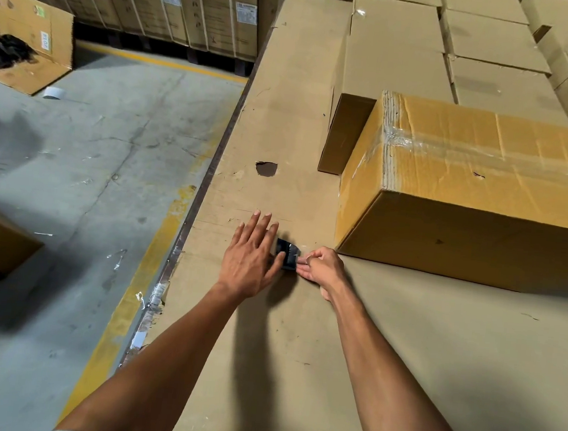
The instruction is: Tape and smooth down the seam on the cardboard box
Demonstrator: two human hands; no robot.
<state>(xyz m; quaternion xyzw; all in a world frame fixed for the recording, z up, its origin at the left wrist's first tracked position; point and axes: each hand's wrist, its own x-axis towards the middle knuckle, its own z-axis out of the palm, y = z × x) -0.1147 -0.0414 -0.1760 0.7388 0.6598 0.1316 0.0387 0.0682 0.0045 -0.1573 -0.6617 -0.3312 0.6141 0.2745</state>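
The cardboard box (483, 198) lies on its side at the right of a cardboard-covered table (284, 112). Clear tape (487, 154) runs along its top seam and wraps over the left end, wrinkled there. In front of the box's near left corner sits a small dark, shiny object (287, 255), which looks like a tape roll. My right hand (322, 268) pinches its right edge. My left hand (250, 253) lies flat beside it with fingers stretched out and the thumb touching its left side. Both hands are apart from the box.
Plain cardboard boxes (411, 37) are stacked behind the taped box. The table cover has a torn hole (266, 169). Left of the table edge (206, 181) is concrete floor with a yellow line (155, 255), an open box (23, 41) and a white roll (53, 92).
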